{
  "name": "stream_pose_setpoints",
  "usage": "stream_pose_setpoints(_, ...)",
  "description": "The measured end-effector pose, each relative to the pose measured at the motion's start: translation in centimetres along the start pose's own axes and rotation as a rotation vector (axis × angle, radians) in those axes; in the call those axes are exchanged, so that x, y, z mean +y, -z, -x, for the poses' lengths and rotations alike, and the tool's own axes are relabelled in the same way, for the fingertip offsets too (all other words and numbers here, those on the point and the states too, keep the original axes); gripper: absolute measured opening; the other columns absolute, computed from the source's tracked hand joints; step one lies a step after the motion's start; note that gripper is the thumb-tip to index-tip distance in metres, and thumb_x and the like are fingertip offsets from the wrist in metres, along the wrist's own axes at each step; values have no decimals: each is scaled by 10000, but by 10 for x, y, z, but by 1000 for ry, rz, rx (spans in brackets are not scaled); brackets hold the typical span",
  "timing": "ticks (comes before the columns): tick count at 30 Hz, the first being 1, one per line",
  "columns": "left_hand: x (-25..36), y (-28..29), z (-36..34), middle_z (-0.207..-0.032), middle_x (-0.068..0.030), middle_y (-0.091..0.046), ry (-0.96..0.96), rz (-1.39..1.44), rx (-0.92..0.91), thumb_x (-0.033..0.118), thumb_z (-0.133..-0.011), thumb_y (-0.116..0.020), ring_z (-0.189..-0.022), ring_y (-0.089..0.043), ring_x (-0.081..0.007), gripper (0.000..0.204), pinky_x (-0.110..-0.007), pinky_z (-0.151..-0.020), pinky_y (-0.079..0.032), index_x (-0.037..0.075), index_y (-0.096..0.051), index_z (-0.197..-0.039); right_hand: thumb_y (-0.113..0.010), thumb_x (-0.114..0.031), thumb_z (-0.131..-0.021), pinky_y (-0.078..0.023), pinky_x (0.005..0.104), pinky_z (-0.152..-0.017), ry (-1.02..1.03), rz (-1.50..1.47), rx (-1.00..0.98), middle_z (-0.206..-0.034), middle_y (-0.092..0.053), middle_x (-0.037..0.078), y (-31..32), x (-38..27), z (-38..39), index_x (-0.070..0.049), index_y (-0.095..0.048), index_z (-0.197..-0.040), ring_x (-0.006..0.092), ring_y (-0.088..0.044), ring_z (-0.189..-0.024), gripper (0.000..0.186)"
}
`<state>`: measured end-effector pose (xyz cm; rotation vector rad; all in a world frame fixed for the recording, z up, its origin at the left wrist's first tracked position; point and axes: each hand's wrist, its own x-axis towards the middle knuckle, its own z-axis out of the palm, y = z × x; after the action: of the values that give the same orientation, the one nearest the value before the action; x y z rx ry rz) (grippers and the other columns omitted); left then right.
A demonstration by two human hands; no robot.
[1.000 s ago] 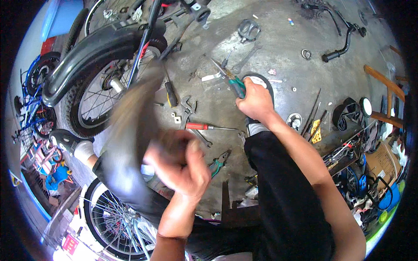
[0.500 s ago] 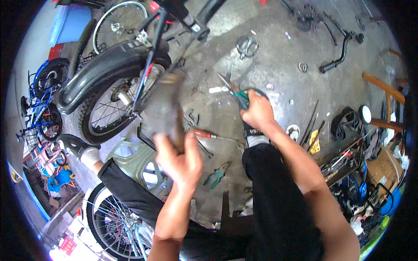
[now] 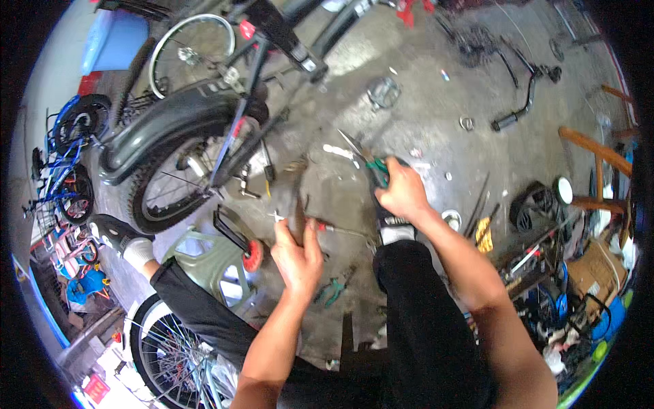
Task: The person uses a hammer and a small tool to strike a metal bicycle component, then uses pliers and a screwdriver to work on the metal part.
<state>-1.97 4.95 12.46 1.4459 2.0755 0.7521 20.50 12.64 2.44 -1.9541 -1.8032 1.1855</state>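
Observation:
My left hand (image 3: 296, 253) is closed round a blurred, long brownish object (image 3: 296, 191), too smeared to name, with a small silvery bit (image 3: 276, 215) at its fingertips. My right hand (image 3: 403, 191) grips green-handled pliers (image 3: 375, 163), their pointed jaws angled up-left, over my shoe (image 3: 393, 228). Below my left hand lie another pair of green pliers (image 3: 332, 294) and, partly behind it, a red-handled screwdriver (image 3: 327, 228). To its left are a pale green plastic stool (image 3: 194, 260) and a red small wheel (image 3: 252, 255) on a black bracket.
A bicycle with a black mudguard (image 3: 157, 117) stands upper left, beside small blue bikes (image 3: 75, 184) and a blue bin (image 3: 119, 42). A crank assembly (image 3: 528, 102) lies upper right. Wooden legs (image 3: 586, 143) and a parts pile (image 3: 593, 273) line the right; a spoked wheel (image 3: 177, 354) is lower left.
My left hand has moved right, the object in it swinging lower and uncovering more of the stool and red wheel. My right hand, still holding pliers, appears lower in the picture.

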Motion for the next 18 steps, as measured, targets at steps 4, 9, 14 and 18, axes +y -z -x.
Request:
stream_pose_setpoints(4, 14, 6, -5, -744, -171, -714, 33, 4, -88, 203, -976, -756, -661, -721, -263, 287, -389, -629, -541, -2, -609, -1113, -705, -151, -735, -547, 573, -854, -49, -5, -43, -908, -709, 298, -19, 0, 6, 31, -584, -1037, 505, -691, -931, 374)
stream_pose_setpoints(9, 58, 42, -16, -751, 13, -575, -171, 344, 302, 162, -1062, -620, -535, -462, -65, 171, -219, -444, -356, 56, -576, -1189, -699, -150, -739, -538, 567, -854, -72, -37, -108, -908, -705, 304, -19, -6, 6, 31, -571, -1012, 506, -686, -933, 352)
stream_pose_setpoints(14, 13, 31, -21, -780, -173, -652, -357, 248, -20, 287, -1008, -674, -612, -612, -325, 251, -390, -532, -475, 44, -622, -967, -704, -167, -729, -540, 560, -846, -59, -55, -139, -880, -697, 298, -9, -20, 11, 41, -556, -983, 503, -687, -912, 360)
stream_pose_setpoints(18, -44, -9, 6, -825, -219, -685, 79, -40, -6, 205, -995, -735, -696, -611, -257, 284, -406, -664, -510, -25, -572, -1033, -734, -213, -726, -545, 563, -805, -24, -93, -97, -900, -702, 300, -14, 5, 16, 22, -576, -1025, 497, -691, -889, 411)
